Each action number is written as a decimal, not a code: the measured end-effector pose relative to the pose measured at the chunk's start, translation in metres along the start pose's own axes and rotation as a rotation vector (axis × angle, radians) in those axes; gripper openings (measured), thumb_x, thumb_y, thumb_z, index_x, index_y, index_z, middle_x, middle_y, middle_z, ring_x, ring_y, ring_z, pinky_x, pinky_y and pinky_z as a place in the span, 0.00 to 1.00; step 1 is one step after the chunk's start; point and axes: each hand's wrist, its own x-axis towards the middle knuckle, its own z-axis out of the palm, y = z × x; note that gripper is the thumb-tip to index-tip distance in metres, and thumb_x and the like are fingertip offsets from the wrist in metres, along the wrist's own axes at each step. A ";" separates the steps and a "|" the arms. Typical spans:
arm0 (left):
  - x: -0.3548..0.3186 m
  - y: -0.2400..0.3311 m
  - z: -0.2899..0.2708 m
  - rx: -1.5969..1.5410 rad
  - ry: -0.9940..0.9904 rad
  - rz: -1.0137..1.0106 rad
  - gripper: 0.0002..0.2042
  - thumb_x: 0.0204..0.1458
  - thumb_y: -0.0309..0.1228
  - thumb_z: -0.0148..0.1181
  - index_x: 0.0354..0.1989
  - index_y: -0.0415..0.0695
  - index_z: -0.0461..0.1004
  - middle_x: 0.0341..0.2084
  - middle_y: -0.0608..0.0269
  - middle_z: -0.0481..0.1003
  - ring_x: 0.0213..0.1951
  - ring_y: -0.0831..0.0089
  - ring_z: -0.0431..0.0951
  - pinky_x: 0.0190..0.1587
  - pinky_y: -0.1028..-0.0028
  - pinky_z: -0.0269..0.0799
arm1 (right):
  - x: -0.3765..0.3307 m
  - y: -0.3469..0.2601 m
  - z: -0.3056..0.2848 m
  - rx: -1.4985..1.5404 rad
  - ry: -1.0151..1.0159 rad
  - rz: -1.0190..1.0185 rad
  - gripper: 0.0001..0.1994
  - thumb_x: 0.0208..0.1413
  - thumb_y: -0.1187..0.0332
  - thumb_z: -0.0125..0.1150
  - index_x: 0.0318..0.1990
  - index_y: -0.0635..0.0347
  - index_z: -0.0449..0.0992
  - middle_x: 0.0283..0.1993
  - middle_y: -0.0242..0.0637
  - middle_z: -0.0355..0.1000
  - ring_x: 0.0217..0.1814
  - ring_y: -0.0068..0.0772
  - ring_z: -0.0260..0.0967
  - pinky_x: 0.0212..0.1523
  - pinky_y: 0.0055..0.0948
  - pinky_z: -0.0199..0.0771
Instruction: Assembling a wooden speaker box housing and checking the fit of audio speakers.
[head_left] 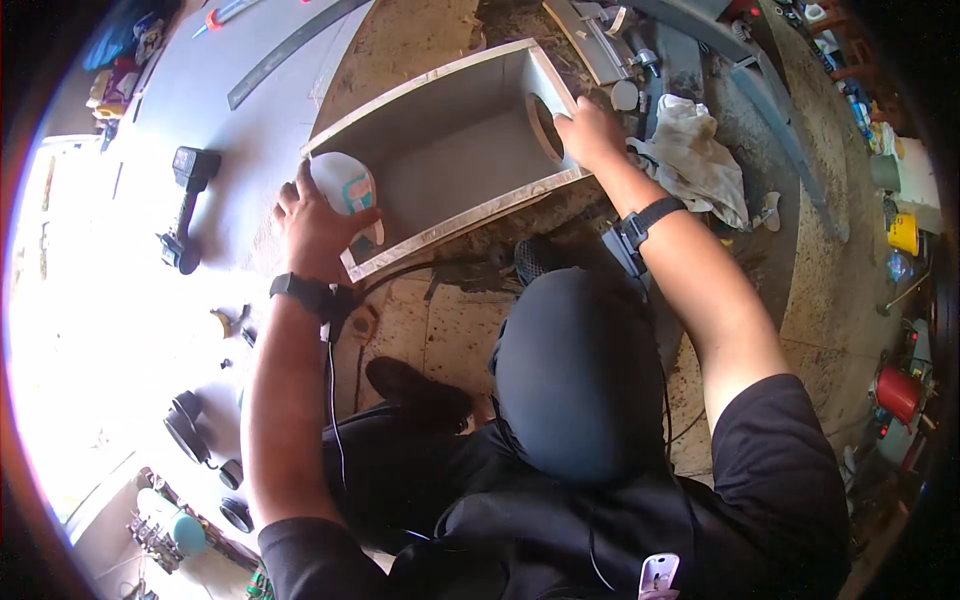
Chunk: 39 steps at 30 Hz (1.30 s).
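Observation:
An open box (460,150) with grey inner walls and pale rough edges lies in front of me, tilted across the view. My left hand (312,232) grips its left end, fingers at the outer edge and thumb inside. By that thumb, a pale rounded shape (335,172) with a teal mark shows; whether it is a disc or a view through an opening, I cannot tell. The right end panel has a round hole (543,127). My right hand (595,138) is closed on that panel's edge, its outer fingers partly hidden.
On the white surface at left lie a cordless power tool (188,200) and a long dark strip (290,52). A crumpled whitish cloth (700,165) and metal bars (785,130) lie right of the box. A black cable (410,268) runs below it, near my shoe (415,392).

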 end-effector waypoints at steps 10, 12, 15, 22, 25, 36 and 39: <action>0.044 0.004 -0.017 0.054 -0.132 0.015 0.59 0.32 0.49 0.82 0.75 0.47 0.52 0.65 0.38 0.60 0.68 0.39 0.57 0.68 0.51 0.62 | -0.001 0.004 0.004 0.044 0.040 -0.043 0.21 0.58 0.53 0.58 0.47 0.64 0.74 0.46 0.59 0.78 0.51 0.64 0.74 0.53 0.54 0.73; 0.049 -0.008 -0.013 0.055 0.054 0.159 0.59 0.32 0.50 0.82 0.74 0.48 0.53 0.64 0.38 0.61 0.67 0.39 0.58 0.68 0.50 0.62 | -0.002 0.002 0.004 0.052 0.040 -0.025 0.21 0.58 0.53 0.58 0.46 0.64 0.74 0.46 0.59 0.78 0.51 0.64 0.74 0.52 0.55 0.73; 0.063 -0.011 -0.010 0.046 0.063 0.148 0.58 0.31 0.51 0.82 0.74 0.49 0.54 0.65 0.38 0.61 0.67 0.38 0.59 0.68 0.50 0.62 | -0.005 0.000 0.000 0.068 0.033 -0.010 0.21 0.58 0.53 0.58 0.46 0.64 0.74 0.46 0.59 0.78 0.51 0.64 0.74 0.53 0.55 0.73; 0.081 -0.015 -0.006 0.013 -0.024 0.147 0.57 0.33 0.54 0.81 0.73 0.50 0.55 0.64 0.37 0.62 0.67 0.38 0.60 0.67 0.50 0.64 | -0.003 -0.004 0.001 0.080 0.022 0.000 0.21 0.59 0.53 0.57 0.48 0.63 0.74 0.47 0.58 0.78 0.53 0.63 0.74 0.53 0.54 0.73; 0.080 -0.009 -0.006 0.004 -0.046 0.124 0.56 0.33 0.55 0.80 0.73 0.50 0.56 0.64 0.37 0.63 0.66 0.38 0.62 0.67 0.50 0.64 | -0.003 -0.001 0.001 0.064 0.036 -0.016 0.20 0.59 0.53 0.58 0.47 0.63 0.74 0.47 0.58 0.78 0.53 0.63 0.74 0.53 0.54 0.73; 0.089 0.039 -0.001 -0.010 -0.058 0.208 0.58 0.32 0.55 0.80 0.74 0.49 0.56 0.64 0.37 0.62 0.66 0.37 0.61 0.67 0.51 0.64 | -0.001 0.004 0.005 0.047 0.046 -0.024 0.20 0.59 0.54 0.58 0.46 0.63 0.75 0.46 0.57 0.78 0.52 0.63 0.74 0.53 0.54 0.73; 0.093 0.051 0.001 -0.011 -0.037 0.238 0.58 0.32 0.55 0.80 0.74 0.49 0.55 0.64 0.36 0.61 0.66 0.37 0.61 0.67 0.51 0.64 | -0.003 0.001 0.002 0.049 0.045 -0.027 0.20 0.59 0.54 0.57 0.46 0.63 0.75 0.47 0.57 0.78 0.52 0.63 0.74 0.53 0.54 0.73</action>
